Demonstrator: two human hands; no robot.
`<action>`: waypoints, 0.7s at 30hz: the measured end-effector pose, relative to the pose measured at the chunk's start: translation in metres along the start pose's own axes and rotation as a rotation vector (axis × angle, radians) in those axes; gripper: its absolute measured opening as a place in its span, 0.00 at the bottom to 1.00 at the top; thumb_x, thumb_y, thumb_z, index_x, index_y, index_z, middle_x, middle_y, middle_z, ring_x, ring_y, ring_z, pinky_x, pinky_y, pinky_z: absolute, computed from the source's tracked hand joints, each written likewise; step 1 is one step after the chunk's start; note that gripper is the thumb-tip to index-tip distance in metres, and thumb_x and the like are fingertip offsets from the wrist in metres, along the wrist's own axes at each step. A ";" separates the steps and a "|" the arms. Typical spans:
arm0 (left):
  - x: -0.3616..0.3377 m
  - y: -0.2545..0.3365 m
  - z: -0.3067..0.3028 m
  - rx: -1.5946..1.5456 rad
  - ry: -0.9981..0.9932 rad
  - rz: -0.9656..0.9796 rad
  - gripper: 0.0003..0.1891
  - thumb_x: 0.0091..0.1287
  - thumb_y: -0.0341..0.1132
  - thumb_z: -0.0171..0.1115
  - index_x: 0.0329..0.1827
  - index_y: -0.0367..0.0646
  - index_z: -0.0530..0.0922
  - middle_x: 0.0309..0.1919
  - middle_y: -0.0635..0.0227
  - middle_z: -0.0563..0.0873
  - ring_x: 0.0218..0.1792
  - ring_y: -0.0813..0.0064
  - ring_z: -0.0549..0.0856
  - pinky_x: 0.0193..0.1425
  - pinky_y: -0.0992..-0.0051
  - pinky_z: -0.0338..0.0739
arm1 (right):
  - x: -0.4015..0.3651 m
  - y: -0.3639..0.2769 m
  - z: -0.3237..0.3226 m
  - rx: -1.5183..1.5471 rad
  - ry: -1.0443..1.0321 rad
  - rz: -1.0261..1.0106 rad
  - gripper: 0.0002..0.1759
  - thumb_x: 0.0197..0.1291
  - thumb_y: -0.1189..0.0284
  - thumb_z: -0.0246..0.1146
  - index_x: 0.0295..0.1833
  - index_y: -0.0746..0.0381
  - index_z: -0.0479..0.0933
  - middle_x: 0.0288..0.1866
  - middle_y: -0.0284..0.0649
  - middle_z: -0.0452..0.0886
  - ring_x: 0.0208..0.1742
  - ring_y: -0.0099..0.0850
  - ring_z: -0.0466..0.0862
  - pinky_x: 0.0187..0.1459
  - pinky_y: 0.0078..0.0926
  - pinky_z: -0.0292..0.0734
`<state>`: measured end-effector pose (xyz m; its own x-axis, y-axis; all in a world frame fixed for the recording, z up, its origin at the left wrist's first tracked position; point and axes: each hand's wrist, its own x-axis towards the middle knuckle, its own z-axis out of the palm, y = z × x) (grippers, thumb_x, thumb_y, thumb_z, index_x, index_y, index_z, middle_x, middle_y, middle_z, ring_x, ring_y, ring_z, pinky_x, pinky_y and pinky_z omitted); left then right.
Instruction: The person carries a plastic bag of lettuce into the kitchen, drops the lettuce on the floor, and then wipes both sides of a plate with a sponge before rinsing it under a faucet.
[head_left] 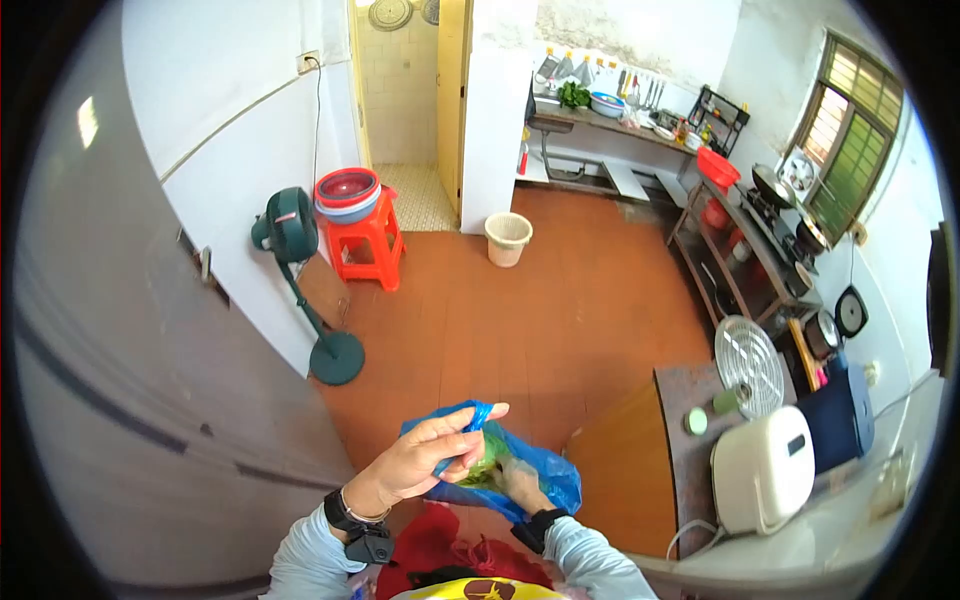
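Observation:
A blue plastic bag [556,476] hangs in front of my body with its mouth open. My left hand [432,452] is closed on the bag's handle, which loops around the fingers near their tips. Inside the bag are light-green leafy vegetables [485,466]. Reaching into the mouth from the right, my right hand [522,484] is at the vegetables. Its fingertips are hidden among the leaves and plastic, so whether they grip anything cannot be made out.
To the right, a counter [690,470] carries a cream rice cooker [765,470] and a round white rack [750,366]. A green fan [292,228] and red stool [368,245] stand left. A white bin [508,240] is ahead. Beyond is a stove [765,215].

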<state>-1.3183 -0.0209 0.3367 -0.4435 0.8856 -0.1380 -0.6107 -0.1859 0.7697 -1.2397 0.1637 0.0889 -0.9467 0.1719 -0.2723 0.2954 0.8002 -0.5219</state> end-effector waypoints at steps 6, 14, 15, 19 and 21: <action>0.097 0.088 -0.073 -0.012 -0.053 -0.037 0.28 0.73 0.34 0.49 0.73 0.39 0.54 0.25 0.72 0.68 0.23 0.85 0.63 0.26 0.85 0.58 | 0.123 0.001 -0.036 0.401 0.276 -0.048 0.20 0.67 0.61 0.53 0.53 0.66 0.74 0.44 0.56 0.81 0.46 0.50 0.81 0.47 0.39 0.74; 0.257 0.161 -0.143 0.113 -0.045 -0.060 0.27 0.73 0.33 0.48 0.73 0.39 0.54 0.23 0.72 0.69 0.23 0.85 0.65 0.25 0.84 0.57 | 0.302 0.018 -0.156 0.650 0.025 0.215 0.27 0.69 0.54 0.47 0.56 0.67 0.74 0.54 0.55 0.78 0.55 0.44 0.77 0.57 0.35 0.69; 0.279 0.170 -0.149 0.152 -0.005 -0.053 0.27 0.73 0.33 0.48 0.73 0.39 0.55 0.23 0.73 0.69 0.23 0.85 0.64 0.25 0.84 0.57 | 0.323 0.018 -0.177 0.702 0.000 0.241 0.27 0.69 0.54 0.47 0.56 0.67 0.74 0.54 0.56 0.77 0.56 0.45 0.77 0.57 0.35 0.69; 0.358 0.202 -0.184 0.120 0.081 -0.041 0.26 0.73 0.34 0.48 0.73 0.39 0.57 0.23 0.73 0.69 0.23 0.85 0.64 0.24 0.85 0.56 | 0.386 0.030 -0.248 0.725 -0.037 0.284 0.30 0.67 0.51 0.49 0.58 0.67 0.73 0.56 0.45 0.78 0.59 0.36 0.74 0.60 0.28 0.65; 0.394 0.215 -0.197 0.083 0.072 -0.034 0.25 0.73 0.33 0.48 0.72 0.39 0.58 0.23 0.74 0.68 0.23 0.86 0.63 0.24 0.84 0.55 | 0.416 0.032 -0.284 0.785 0.038 0.289 0.27 0.66 0.54 0.52 0.56 0.67 0.74 0.52 0.43 0.79 0.56 0.35 0.76 0.58 0.28 0.68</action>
<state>-1.7536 0.2039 0.3251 -0.4718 0.8571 -0.2069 -0.5712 -0.1183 0.8122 -1.6602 0.4244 0.1884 -0.8198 0.3394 -0.4613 0.5168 0.0915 -0.8512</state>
